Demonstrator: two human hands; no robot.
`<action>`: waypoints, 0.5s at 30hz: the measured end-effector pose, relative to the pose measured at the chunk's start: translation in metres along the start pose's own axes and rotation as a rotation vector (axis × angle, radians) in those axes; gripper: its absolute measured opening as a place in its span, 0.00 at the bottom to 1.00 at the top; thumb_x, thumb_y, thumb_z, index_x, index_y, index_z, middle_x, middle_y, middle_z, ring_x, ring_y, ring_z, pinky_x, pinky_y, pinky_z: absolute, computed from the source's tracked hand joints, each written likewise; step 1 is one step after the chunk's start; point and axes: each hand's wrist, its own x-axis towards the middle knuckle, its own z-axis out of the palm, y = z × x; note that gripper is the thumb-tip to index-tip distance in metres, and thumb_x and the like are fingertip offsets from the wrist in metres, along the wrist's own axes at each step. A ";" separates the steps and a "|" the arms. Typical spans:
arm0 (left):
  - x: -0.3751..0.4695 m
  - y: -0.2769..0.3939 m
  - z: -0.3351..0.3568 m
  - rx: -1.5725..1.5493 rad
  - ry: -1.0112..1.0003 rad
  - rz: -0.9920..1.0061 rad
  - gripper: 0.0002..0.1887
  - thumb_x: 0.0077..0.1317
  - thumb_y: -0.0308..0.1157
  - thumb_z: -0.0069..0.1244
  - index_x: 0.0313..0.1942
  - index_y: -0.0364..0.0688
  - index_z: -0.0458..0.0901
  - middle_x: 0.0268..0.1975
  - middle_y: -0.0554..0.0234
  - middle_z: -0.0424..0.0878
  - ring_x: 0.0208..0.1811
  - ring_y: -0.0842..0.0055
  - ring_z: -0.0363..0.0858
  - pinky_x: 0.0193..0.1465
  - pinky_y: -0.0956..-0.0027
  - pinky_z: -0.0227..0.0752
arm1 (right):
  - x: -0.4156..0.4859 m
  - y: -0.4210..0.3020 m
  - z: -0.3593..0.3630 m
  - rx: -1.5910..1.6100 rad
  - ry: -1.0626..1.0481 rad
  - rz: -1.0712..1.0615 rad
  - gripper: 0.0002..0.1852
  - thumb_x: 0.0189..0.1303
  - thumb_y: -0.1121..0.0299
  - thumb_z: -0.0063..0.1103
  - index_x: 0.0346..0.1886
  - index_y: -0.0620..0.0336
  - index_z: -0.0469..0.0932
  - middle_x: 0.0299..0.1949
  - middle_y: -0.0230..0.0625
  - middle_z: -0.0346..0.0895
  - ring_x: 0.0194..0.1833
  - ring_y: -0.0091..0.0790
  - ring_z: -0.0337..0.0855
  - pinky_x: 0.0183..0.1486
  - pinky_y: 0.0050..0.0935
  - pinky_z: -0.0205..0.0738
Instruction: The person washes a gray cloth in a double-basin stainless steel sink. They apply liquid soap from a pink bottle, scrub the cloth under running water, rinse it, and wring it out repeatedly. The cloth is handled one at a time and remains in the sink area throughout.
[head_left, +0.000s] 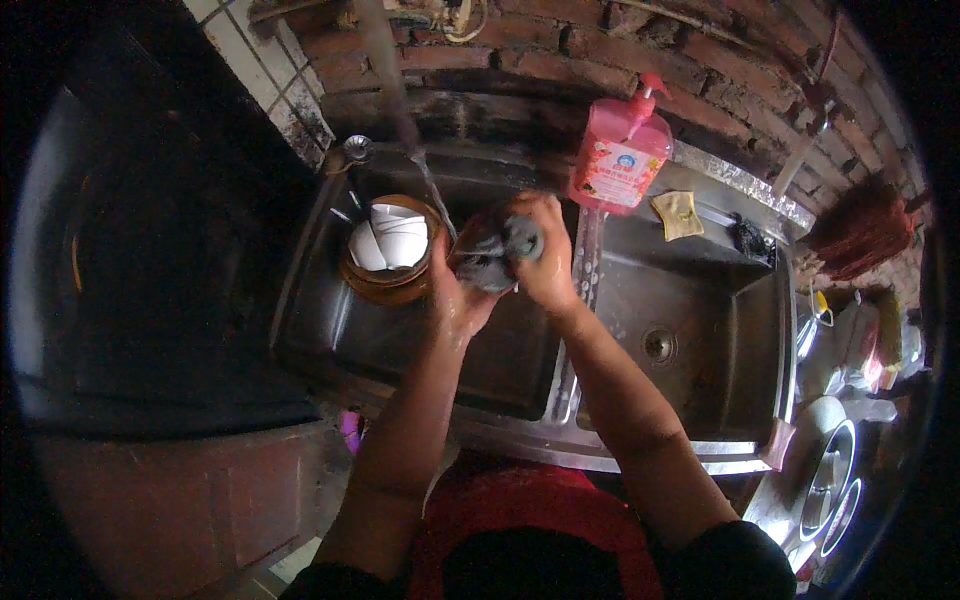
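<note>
Over the left basin (420, 345) of a double steel sink, my left hand (461, 304) grips a dark, wet, rounded vessel (480, 240) from its left and lower side. My right hand (547, 259) is closed around a bunched grey scrubbing pad or cloth (523, 238), pressed against the vessel; fingers hide much of both. A stream of water (433, 187) falls just left of the vessel. Left of my left hand, white bowls (401, 236) lie nested inside brown dishes (367, 289), with thin utensil handles (341, 214) beside them.
A pink pump bottle (619, 169) stands behind the basin divider (589, 262), which has suds on it. At the back of the right basin (697, 300) are a yellow sponge (677, 215) and a black mesh scrubber (750, 238). Metal bowls (829, 480) sit to the right.
</note>
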 end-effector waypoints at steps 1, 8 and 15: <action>0.003 0.001 0.001 0.055 0.103 0.043 0.28 0.63 0.51 0.29 0.55 0.41 0.65 0.52 0.58 0.71 0.52 0.66 0.70 0.54 0.60 0.64 | -0.003 -0.013 -0.003 -0.267 -0.085 -0.193 0.23 0.36 0.72 0.59 0.42 0.57 0.68 0.48 0.44 0.65 0.52 0.46 0.66 0.54 0.35 0.59; 0.016 -0.007 -0.001 0.280 0.165 0.058 0.22 0.62 0.48 0.39 0.46 0.38 0.70 0.41 0.60 0.74 0.38 0.71 0.75 0.43 0.66 0.69 | -0.002 0.008 0.039 -0.271 -0.129 0.086 0.18 0.39 0.57 0.60 0.30 0.59 0.73 0.39 0.47 0.70 0.47 0.47 0.68 0.50 0.46 0.58; 0.047 0.021 -0.058 0.302 -0.142 -0.027 0.19 0.60 0.46 0.43 0.42 0.39 0.70 0.40 0.62 0.73 0.43 0.70 0.72 0.45 0.64 0.68 | -0.020 -0.015 0.074 -0.258 0.121 0.126 0.18 0.35 0.61 0.62 0.28 0.64 0.74 0.27 0.46 0.73 0.32 0.47 0.75 0.35 0.36 0.70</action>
